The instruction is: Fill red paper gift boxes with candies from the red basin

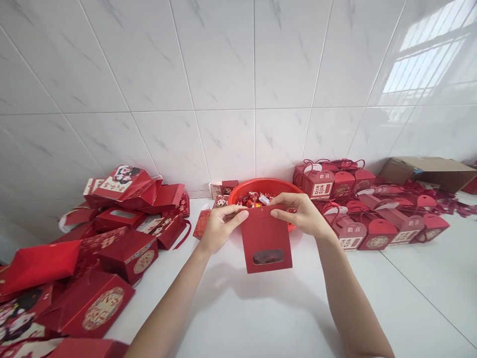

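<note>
Bare forearms (175, 303) lie nearest the camera, running up from the lower edge of the view to the left grip (219, 227) and the right grip (308, 215). Behind both grips stands a tiled wall (223, 64), white with grey veining; below them spreads a white tabletop (257, 313). Left of the left grip, a heaped pile of red boxes (122, 253) lies at mixed angles, several bearing round printed medallions. Right of the right grip, assembled red boxes (376, 236) stand close together in rows, many fitted with cord handles; a brown cardboard box (428, 167) sits behind them, farther right. Just beyond the grips rests a red plastic basket (278, 187), partly hidden by the hands and the item held. That item, a red gift box (265, 231), is between the two grips, front face toward the camera. Each grip is closed on its top edge, thumb on the near side; whether its bottom edge touches the tabletop cannot be determined. Small patterned packets (203, 223) lie beside and beyond the left grip. Wrapped sweets (264, 199) show in the basket, directly beyond the grips. Smallest noted: an oval window (268, 256) low on the held box, contents indistinct.
</note>
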The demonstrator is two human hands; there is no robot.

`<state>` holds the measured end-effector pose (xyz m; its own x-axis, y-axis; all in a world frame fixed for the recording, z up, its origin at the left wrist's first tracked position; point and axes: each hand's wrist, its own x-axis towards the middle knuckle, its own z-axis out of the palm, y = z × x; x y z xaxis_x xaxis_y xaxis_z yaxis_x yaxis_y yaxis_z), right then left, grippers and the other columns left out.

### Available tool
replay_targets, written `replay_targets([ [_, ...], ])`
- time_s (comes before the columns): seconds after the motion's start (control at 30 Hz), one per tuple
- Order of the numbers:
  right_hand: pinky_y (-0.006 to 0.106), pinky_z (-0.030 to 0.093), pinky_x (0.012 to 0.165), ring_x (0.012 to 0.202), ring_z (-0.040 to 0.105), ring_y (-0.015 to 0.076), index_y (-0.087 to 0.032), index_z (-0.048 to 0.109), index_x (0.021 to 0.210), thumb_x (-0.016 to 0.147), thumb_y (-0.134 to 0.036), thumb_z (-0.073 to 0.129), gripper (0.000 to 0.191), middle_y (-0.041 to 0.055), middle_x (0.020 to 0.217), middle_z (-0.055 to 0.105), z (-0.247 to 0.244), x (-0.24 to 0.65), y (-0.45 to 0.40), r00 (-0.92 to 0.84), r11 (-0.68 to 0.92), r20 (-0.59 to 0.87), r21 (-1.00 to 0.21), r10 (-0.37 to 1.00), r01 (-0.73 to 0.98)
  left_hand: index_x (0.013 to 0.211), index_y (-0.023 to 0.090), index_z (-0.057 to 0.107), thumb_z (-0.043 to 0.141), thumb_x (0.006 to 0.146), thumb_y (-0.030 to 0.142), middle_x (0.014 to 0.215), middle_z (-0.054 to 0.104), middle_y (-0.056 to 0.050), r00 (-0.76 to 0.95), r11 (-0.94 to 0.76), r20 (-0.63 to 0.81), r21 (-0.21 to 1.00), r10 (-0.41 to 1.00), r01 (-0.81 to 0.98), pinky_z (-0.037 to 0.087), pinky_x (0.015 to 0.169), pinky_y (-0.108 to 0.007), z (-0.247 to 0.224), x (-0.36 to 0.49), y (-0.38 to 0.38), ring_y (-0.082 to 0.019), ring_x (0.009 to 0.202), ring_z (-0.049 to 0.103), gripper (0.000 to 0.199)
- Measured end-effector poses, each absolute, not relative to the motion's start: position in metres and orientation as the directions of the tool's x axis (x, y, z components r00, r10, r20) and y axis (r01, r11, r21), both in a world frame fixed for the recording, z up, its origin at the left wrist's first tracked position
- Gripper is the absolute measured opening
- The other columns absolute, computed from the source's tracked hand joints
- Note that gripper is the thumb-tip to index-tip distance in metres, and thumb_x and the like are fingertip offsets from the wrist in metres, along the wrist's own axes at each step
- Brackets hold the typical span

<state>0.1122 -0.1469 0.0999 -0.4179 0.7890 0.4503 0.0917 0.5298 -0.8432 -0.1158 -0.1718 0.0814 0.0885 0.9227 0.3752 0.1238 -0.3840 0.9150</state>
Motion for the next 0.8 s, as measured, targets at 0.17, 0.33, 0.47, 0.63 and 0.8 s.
replay_targets([
  [0.17, 0.028, 0.053, 0.062, 0.074, 0.065, 0.0180, -0.017, 0.070, 0.087, 0.079, -0.044, 0.075, 0.029, 0.0049, 0.085, 0.069, 0.100, 0.112, -0.149, -0.423, 0.411, 0.363, -0.911, 0.830, 0.024, 0.081, 0.019, 0.077, 0.075, 0.078, 0.049, 0.050, 0.060, 0.000, 0.053, -0.455, 0.452, 0.880, 0.890, 0.136, 0.052, 0.053, -0.026, 0.080, -0.116, -0.173, -0.020, 0.062, 0.067, 0.030],
  [0.33, 0.029, 0.054, 0.063, 0.074, 0.066, 0.0193, -0.017, 0.072, 0.087, 0.082, -0.049, 0.072, 0.033, 0.0061, 0.081, 0.070, 0.102, 0.112, -0.152, -0.413, 0.465, 0.406, -0.884, 0.815, 0.048, 0.080, 0.021, 0.076, 0.075, 0.076, 0.053, 0.060, 0.067, -0.001, 0.023, -0.459, 0.459, 0.884, 0.888, 0.092, 0.055, 0.056, -0.030, 0.074, -0.118, -0.169, -0.021, 0.065, 0.069, 0.032],
  [0.47, 0.029, 0.053, 0.061, 0.073, 0.066, 0.0196, -0.018, 0.074, 0.086, 0.083, -0.049, 0.072, 0.031, 0.0058, 0.081, 0.071, 0.107, 0.123, -0.157, -0.293, 0.550, 0.504, -0.830, 0.812, 0.094, 0.088, 0.019, 0.077, 0.062, 0.084, 0.061, 0.074, 0.074, -0.006, 0.064, -0.447, 0.446, 0.894, 0.893, 0.001, 0.059, 0.069, -0.033, 0.060, -0.116, -0.156, -0.023, 0.077, 0.072, 0.044],
  [0.63, 0.032, 0.054, 0.065, 0.072, 0.067, 0.0195, -0.022, 0.075, 0.084, 0.075, -0.042, 0.081, 0.022, 0.0037, 0.078, 0.072, 0.115, 0.168, -0.172, 0.203, 0.660, 0.669, -0.742, 0.715, 0.120, 0.092, 0.018, 0.076, 0.069, 0.082, 0.045, 0.098, 0.077, -0.009, 0.169, -0.430, 0.400, 0.876, 0.901, 0.218, 0.056, 0.089, -0.038, 0.032, -0.106, -0.137, -0.025, 0.098, 0.071, 0.030],
  [0.8, 0.038, 0.051, 0.066, 0.065, 0.064, 0.0188, -0.017, 0.076, 0.077, 0.062, -0.037, 0.090, 0.028, 0.0037, 0.069, 0.070, 0.117, 0.263, -0.182, 0.723, 0.707, 0.678, -0.578, 0.137, 0.408, 0.089, 0.021, 0.076, 0.062, 0.083, 0.028, 0.102, 0.076, -0.008, 0.337, -0.567, 0.456, 0.664, 0.824, 0.488, 0.048, 0.099, -0.046, 0.008, -0.096, -0.132, -0.026, 0.102, 0.068, 0.017],
])
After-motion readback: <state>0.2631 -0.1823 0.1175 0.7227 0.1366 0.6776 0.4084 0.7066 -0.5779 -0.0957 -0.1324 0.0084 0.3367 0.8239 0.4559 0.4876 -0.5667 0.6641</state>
